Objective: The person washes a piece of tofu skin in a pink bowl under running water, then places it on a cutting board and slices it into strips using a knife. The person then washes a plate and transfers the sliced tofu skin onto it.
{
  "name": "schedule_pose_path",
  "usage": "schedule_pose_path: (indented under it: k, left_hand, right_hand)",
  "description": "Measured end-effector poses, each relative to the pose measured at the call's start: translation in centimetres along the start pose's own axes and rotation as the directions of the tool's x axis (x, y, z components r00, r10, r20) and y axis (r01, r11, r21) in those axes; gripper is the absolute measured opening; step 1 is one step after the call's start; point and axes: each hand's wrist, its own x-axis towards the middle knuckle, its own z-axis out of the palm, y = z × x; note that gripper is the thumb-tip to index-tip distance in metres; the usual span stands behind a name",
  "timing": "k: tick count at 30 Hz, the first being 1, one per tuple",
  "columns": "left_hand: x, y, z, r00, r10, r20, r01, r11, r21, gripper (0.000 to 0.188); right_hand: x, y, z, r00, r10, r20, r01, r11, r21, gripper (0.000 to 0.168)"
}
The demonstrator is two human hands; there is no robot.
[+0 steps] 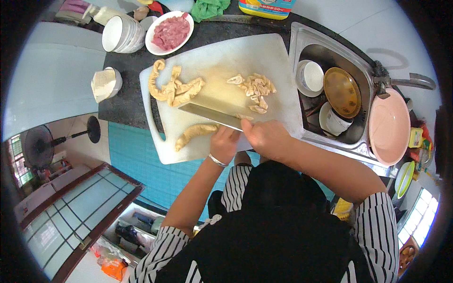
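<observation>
On a white plastic cutting board (212,63), my right hand (269,138) is closed around the handle of a kitchen knife (212,116), its broad blade pointing left. Just below the blade, my left hand (225,141), with a bracelet at the wrist, presses the right end of a pale piece of intestine (194,134). Longer uncut pieces of the same food (175,86) lie at the board's left. Cut pieces (257,85) are heaped at the right, and one small piece (244,116) lies against the far side of the blade near my right hand.
Beyond the board stand a plate of raw sliced meat (172,32) and stacked white bowls (120,33). Another bowl (115,83) sits at the left. On the right, a steel sink (295,39) holds dishes, with a pink basin (389,127) beside it under the faucet (410,82).
</observation>
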Motion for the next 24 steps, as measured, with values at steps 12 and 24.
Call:
schedule_pose_path:
  k: [12,24]
  left_hand:
    - [0.4,0.1,-1.2,0.994,0.092,-0.056,-0.081,0.981,0.177,0.022]
    - [-0.4,-0.3,-1.5,0.998,0.053,-0.031,-0.049,0.992,0.114,0.024]
  right_hand:
    - [-6.2,-0.3,-4.1,0.959,0.174,0.224,-0.132,0.973,-0.189,0.018]
    - [-1.8,0.9,-1.3,0.989,0.118,0.089,-0.113,0.992,-0.063,0.021]
